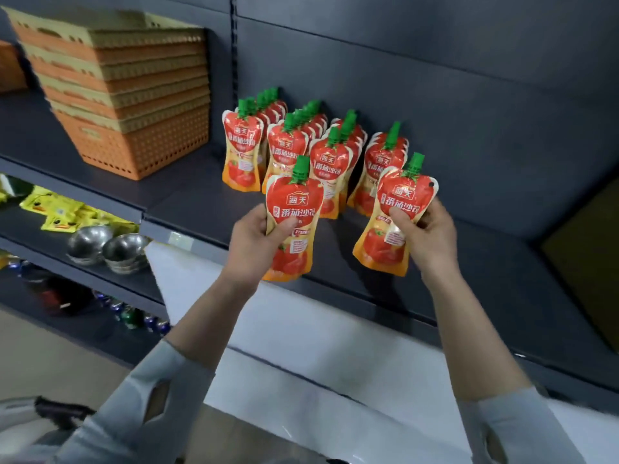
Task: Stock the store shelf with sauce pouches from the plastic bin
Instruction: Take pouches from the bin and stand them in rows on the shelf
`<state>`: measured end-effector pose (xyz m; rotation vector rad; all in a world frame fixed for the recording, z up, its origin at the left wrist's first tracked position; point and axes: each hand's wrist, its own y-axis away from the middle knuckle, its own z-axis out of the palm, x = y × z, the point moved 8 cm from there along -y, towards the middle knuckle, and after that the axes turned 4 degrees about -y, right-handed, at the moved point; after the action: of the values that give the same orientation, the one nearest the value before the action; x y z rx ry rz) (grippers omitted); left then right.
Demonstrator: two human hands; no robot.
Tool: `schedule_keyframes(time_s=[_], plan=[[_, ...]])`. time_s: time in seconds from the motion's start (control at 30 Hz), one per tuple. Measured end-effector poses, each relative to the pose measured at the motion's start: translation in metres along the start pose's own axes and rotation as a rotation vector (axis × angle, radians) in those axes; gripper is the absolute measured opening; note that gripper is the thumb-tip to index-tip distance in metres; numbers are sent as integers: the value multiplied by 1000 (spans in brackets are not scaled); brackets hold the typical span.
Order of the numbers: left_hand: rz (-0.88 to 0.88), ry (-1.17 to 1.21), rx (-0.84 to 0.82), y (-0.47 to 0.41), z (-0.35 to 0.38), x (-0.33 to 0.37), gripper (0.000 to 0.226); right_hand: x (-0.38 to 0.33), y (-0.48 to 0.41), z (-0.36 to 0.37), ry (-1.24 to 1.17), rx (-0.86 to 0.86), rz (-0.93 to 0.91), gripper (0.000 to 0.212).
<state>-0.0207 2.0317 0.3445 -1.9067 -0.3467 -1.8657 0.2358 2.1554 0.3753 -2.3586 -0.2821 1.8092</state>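
Observation:
Several red and orange sauce pouches with green caps stand in rows on the dark grey shelf. My left hand is closed on one upright sauce pouch in front of the rows, near the shelf's front edge. Held in my right hand, a second sauce pouch tilts slightly to the right, in front of the rightmost row. Both held pouches hang just above the shelf surface. The plastic bin is out of view.
A stack of orange and tan baskets stands on the same shelf to the left. On lower shelves lie yellow packets and steel bowls. To the right of the pouch rows lies bare shelf surface.

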Motion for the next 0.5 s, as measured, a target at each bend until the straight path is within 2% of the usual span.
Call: schedule_keyframes(time_s=[0.27,0.5], plan=[[0,5,34,-35,35,2,26,35,-73,7,23,16,104,23],[-25,-13,59,-47,42,-10,30,37,-105,29,60,38,63,26]])
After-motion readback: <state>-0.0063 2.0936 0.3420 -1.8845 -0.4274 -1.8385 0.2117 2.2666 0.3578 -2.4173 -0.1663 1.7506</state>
